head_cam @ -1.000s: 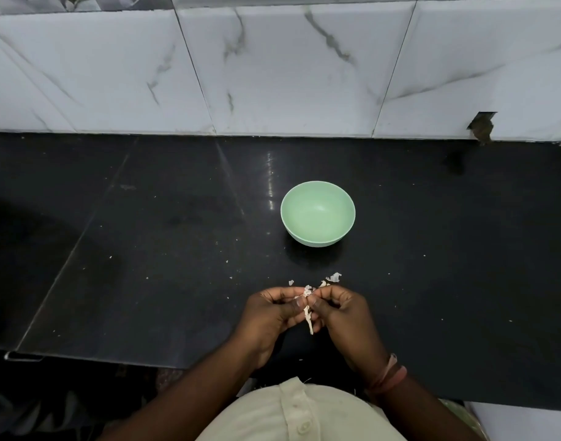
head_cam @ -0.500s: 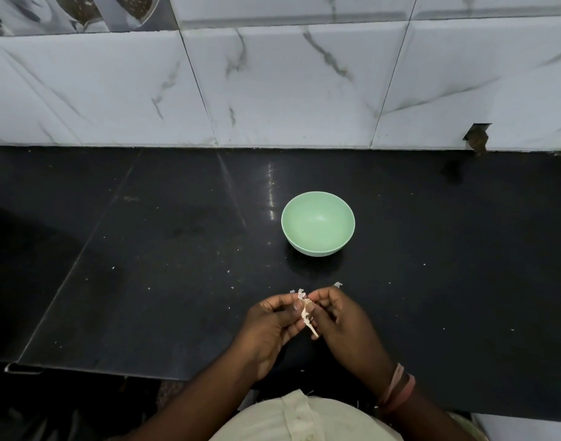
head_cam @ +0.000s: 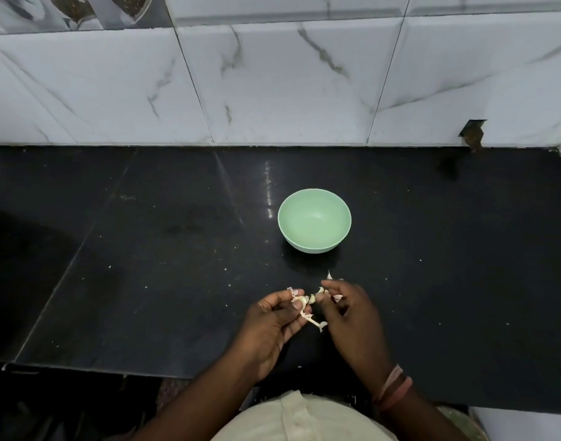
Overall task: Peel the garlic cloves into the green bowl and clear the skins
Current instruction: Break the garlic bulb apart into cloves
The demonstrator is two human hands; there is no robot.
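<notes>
Your arms are bare from the wrists up to where they leave the picture at six o'clock; no sleeve shows on either. On your right wrist you wear stacked bands point(head_cam: 392, 388), one pale pink, one darker brownish, one salmon pink, sitting snug against each other. Your left hand point(head_cam: 271, 329) and right hand point(head_cam: 349, 319) carry no rings that can be made out. At six o'clock, your cream garment point(head_cam: 300, 420) shows a raised front strip running down its middle.
</notes>
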